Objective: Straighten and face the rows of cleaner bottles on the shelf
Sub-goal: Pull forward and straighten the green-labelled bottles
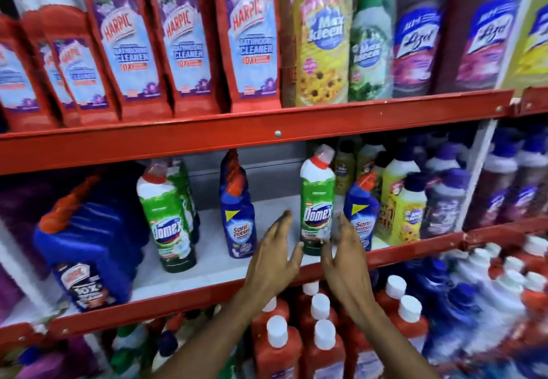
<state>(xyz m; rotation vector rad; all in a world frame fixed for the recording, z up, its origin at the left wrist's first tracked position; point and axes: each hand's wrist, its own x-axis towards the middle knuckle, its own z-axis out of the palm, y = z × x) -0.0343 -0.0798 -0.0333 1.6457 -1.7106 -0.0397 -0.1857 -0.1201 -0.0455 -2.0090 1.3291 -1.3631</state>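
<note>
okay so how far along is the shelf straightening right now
Top shelf looks done: the red Harpic bottles stand faced in a row. In hand: both open hands, left hand and right hand, flank a green Domex bottle. Left: the middle shelf has wide gaps between bottles.

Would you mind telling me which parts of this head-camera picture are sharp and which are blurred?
Head view: the green Domex bottle and both open hands, left hand and right hand, are fairly sharp; the purple Lizol bottles and right edge smear with motion blur; wide-angle distortion bows the red metal shelf.
</note>
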